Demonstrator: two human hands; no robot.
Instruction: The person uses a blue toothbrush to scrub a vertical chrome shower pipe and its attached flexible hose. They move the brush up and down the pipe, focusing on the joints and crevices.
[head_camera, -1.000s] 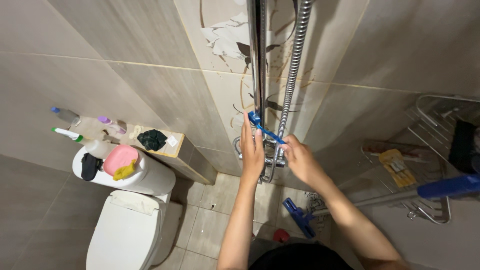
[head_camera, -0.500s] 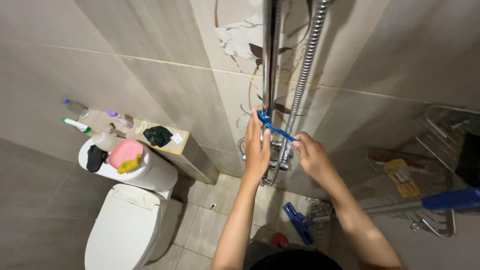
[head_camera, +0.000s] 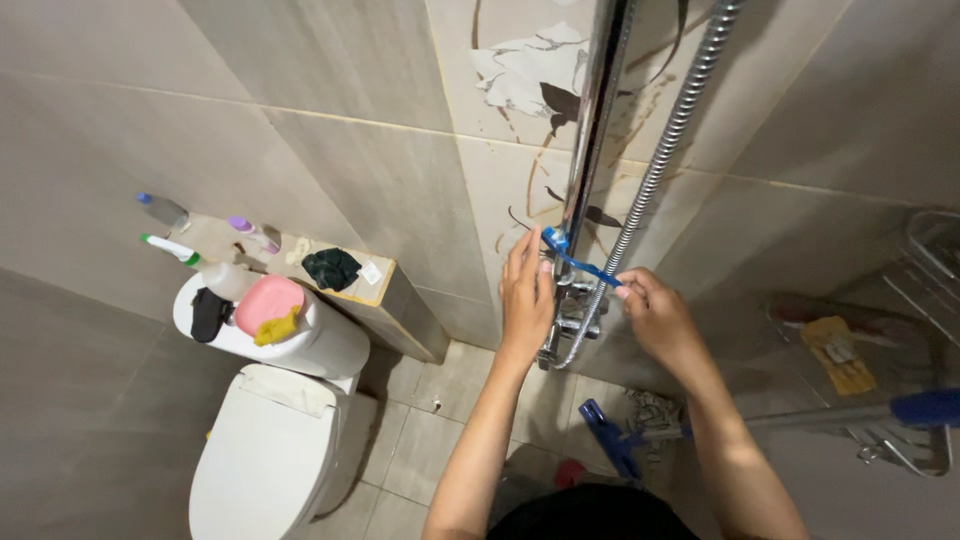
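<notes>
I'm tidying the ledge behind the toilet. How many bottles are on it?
3: a blue-capped bottle farthest left, a green-tipped spray bottle by the tank, a purple-capped bottle further right. Others may be hidden.

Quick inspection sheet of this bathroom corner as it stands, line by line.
Surface: tiled wall, decor tile patchy.
Job's things: blue toothbrush against chrome shower rail.
Clutter: pink sponge and bottles on toilet tank; dark cloth on ledge.
Grippers: right hand pinches brush handle; left hand flat by the rail.
Cables: shower hose hangs beside rail.
Surroundings: toilet, wire rack, blue-handled tool on floor.
</notes>
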